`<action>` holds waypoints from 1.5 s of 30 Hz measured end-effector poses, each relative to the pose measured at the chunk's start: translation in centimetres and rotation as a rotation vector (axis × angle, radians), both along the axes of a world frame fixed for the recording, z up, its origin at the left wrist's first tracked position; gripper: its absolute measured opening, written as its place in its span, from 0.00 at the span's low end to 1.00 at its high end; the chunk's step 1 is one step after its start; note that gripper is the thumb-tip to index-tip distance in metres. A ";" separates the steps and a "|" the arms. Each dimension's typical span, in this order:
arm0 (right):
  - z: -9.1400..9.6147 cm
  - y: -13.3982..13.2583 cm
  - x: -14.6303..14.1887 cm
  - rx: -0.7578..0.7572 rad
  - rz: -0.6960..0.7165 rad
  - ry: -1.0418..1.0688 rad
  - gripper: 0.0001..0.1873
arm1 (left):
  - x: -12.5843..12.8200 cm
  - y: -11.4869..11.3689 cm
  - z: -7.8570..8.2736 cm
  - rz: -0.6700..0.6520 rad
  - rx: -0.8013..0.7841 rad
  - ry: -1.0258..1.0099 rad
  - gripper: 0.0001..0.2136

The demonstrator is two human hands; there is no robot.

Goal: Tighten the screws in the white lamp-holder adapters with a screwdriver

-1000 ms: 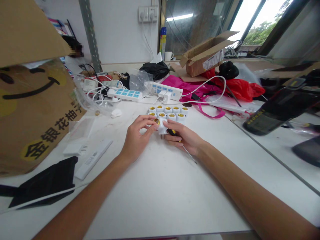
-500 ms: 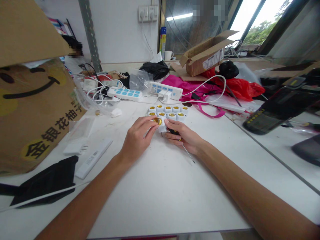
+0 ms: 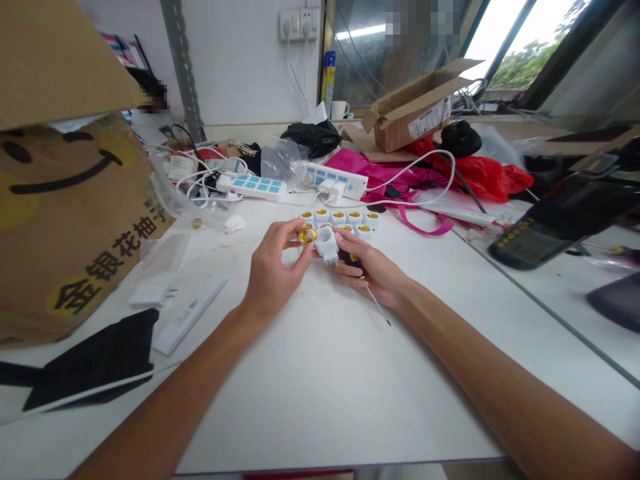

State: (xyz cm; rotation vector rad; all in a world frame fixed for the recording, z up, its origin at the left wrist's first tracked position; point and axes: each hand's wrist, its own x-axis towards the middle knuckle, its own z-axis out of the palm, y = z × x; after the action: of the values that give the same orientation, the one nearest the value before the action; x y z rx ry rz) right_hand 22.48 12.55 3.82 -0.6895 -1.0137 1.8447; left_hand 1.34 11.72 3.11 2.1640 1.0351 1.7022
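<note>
Between the thumb and fingers of my left hand [image 3: 274, 267] is a gold threaded metal sleeve [image 3: 307, 234], held just left of a white lamp socket body [image 3: 327, 244]. My right hand [image 3: 373, 267] grips that white body with thumb and fingertips. The same hand also keeps a screwdriver [image 3: 379, 305] in its palm, its dark handle partly hidden by the fingers and its thin shaft pointing down toward the table. Right behind my hands stand several white lamp sockets [image 3: 355, 218] with gold linings, in rows; my hands partly cover the nearer row.
White power strips [image 3: 253, 187] with tangled cables lie behind the sockets. A large cardboard box [image 3: 75, 233] and a black flat object [image 3: 95, 363] are at left. A pink bag [image 3: 350, 163], an open carton [image 3: 413, 113] and a black device [image 3: 545, 220] are at the back and right.
My left hand has drawn the gold sleeve slightly left, apart from the white socket body, whose hollow opening now shows. The right hand keeps its hold on body and screwdriver.
</note>
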 end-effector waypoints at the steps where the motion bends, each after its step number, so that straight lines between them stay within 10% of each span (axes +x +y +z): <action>1: 0.0 0.0 0.0 -0.006 0.005 0.008 0.13 | 0.0 0.0 0.1 0.001 -0.010 -0.013 0.14; 11: 0.0 -0.3 -0.3 0.057 -0.100 -0.258 0.25 | -0.1 1.3 -0.8 -0.067 -0.284 -0.263 0.12; 20: -0.8 0.8 0.6 0.680 -0.315 -0.854 0.21 | -0.2 1.8 -0.8 -0.161 -0.543 -0.435 0.12; 30: -1.0 0.7 1.1 0.792 -0.307 -1.218 0.22 | -0.1 1.5 -0.7 -0.157 -0.695 -0.522 0.12; 45: -0.2 -1.1 -0.3 1.216 -0.515 -1.087 0.16 | 0.2 1.5 -0.4 -0.416 -0.784 -0.837 0.08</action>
State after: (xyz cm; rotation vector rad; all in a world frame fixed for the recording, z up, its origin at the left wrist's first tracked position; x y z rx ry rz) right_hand 22.19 11.44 3.66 -0.9879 -2.0581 0.0857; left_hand 1.53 13.25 2.76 0.9392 0.7335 1.4159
